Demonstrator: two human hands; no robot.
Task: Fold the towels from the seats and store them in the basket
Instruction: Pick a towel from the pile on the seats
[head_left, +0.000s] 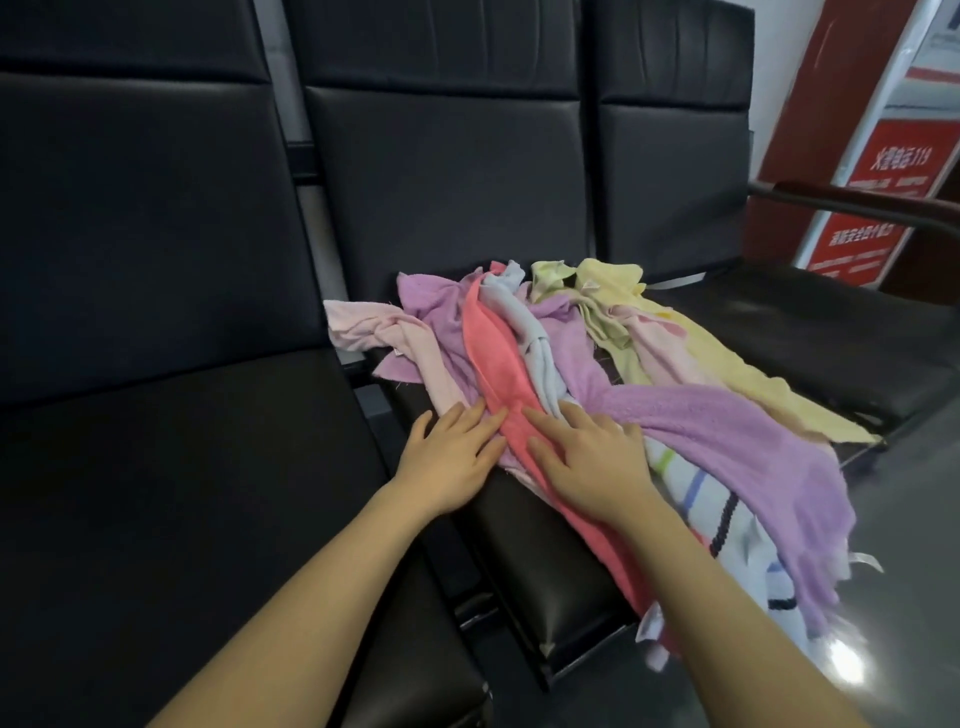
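Note:
A heap of crumpled towels covers the middle black seat (540, 551). A coral towel (493, 358) runs down the heap's centre to the seat's front edge. Around it lie a purple towel (727, 431), a pale pink towel (374, 327), a light blue towel (524, 322), a yellow towel (691, 338) and a white striped towel (691, 488). My left hand (449, 457) rests with straight fingers on the heap's left edge beside the coral towel. My right hand (587, 457) lies flat on the coral towel. No basket is in view.
The left black seat (182, 493) is bare. The right seat (810, 332) holds part of the yellow towel and has a dark armrest (857, 205). A red signboard (883, 197) stands at the far right. Grey floor (909, 493) shows at lower right.

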